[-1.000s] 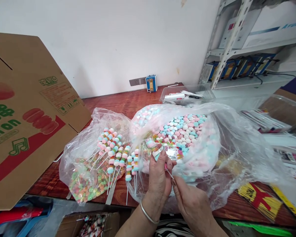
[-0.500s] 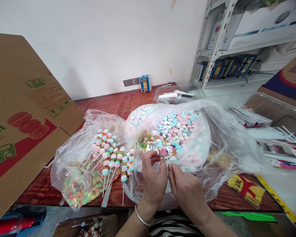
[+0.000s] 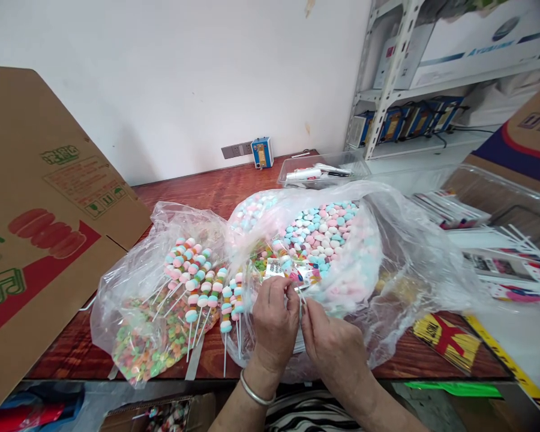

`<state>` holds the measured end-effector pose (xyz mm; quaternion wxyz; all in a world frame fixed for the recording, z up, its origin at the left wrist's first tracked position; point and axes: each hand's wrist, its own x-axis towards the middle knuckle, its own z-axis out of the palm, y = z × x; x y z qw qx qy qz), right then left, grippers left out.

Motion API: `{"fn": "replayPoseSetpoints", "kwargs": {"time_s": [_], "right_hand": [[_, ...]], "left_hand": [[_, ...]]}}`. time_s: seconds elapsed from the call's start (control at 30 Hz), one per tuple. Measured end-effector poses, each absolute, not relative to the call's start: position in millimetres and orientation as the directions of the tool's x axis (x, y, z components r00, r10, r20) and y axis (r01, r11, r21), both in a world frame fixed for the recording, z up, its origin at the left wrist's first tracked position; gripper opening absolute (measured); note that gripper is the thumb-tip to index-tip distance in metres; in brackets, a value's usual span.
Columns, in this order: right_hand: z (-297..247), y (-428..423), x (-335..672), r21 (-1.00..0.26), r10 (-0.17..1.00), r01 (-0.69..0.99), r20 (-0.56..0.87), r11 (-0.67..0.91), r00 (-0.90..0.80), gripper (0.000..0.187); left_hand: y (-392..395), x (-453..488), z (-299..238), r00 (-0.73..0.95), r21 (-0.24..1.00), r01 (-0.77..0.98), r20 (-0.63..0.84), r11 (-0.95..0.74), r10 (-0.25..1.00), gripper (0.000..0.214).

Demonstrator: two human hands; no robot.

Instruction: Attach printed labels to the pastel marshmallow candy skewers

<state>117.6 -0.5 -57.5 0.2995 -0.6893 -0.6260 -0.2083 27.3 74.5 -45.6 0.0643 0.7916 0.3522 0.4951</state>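
My left hand [image 3: 273,324], with a silver bangle on the wrist, pinches a small clear printed wrapper [image 3: 282,270] with a candy skewer inside it. My right hand [image 3: 330,339] is pinched on the skewer's white stick just beside the left fingers. Both hands hover at the near edge of a big clear bag of loose pink, blue and white candies [image 3: 324,231]. To the left, finished candy skewers [image 3: 198,282] lie on another clear bag holding small multicoloured sweets [image 3: 148,345].
A large cardboard box [image 3: 36,240] leans at the left on the wooden table [image 3: 216,186]. A clear tray with pens [image 3: 319,171] sits at the back. Printed wrappers and sticks in clear bins [image 3: 504,240] lie at the right, before a metal shelf [image 3: 387,72].
The camera view has drifted right and down. My hands have drawn closer together, and the wrapper in my left hand has moved down toward the bag's near edge.
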Motion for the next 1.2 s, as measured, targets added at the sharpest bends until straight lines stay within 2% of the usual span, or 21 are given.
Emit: {"fn": "replayPoseSetpoints", "kwargs": {"time_s": [0.43, 0.6, 0.7, 0.8, 0.9, 0.97, 1.03, 1.13, 1.2], "right_hand": [[-58.5, -1.9, 123.4, -0.265, 0.751, 0.964, 0.629, -0.035, 0.200, 0.048], [-55.9, -2.5, 128.0, -0.333, 0.751, 0.943, 0.621, -0.007, 0.225, 0.046], [-53.6, -1.1, 131.6, -0.362, 0.746, 0.932, 0.621, 0.003, 0.239, 0.042], [-52.7, -1.0, 133.9, -0.406, 0.749, 0.914, 0.611, 0.019, 0.256, 0.039], [-52.8, -2.8, 132.2, -0.486, 0.781, 0.873, 0.561, 0.044, 0.273, 0.035], [-53.3, -3.7, 129.7, -0.595, 0.822, 0.801, 0.490, 0.071, 0.291, 0.032], [-54.7, -3.3, 127.7, -0.753, 0.871, 0.653, 0.372, 0.081, 0.320, 0.030], [-59.7, 0.7, 127.5, -0.970, 0.933, 0.244, 0.094, 0.007, 0.346, 0.026], [-62.7, 4.1, 129.4, -0.999, 0.929, 0.003, -0.042, -0.046, 0.367, 0.029]], "left_hand": [[65.3, 31.5, -45.2, 0.374, 0.456, 0.373, 0.723, -0.808, 0.581, 0.020], [60.6, 33.6, -47.2, 0.375, 0.536, 0.316, 0.687, -0.783, 0.622, 0.019], [59.3, 34.9, -46.7, 0.277, 0.645, 0.290, 0.650, -0.707, 0.707, 0.018], [59.1, 36.4, -47.3, 0.178, 0.765, 0.281, 0.552, -0.580, 0.815, 0.023], [60.6, 36.8, -48.7, 0.153, 0.790, 0.273, 0.528, -0.549, 0.835, 0.022], [62.5, 35.7, -49.4, 0.162, 0.782, 0.269, 0.538, -0.562, 0.827, 0.014], [64.7, 33.6, -50.0, 0.174, 0.756, 0.279, 0.566, -0.592, 0.806, 0.013], [67.2, 30.1, -50.8, 0.242, 0.645, 0.298, 0.662, -0.704, 0.709, 0.017], [68.0, 28.6, -51.5, 0.311, 0.565, 0.289, 0.709, -0.773, 0.634, 0.020]]}}
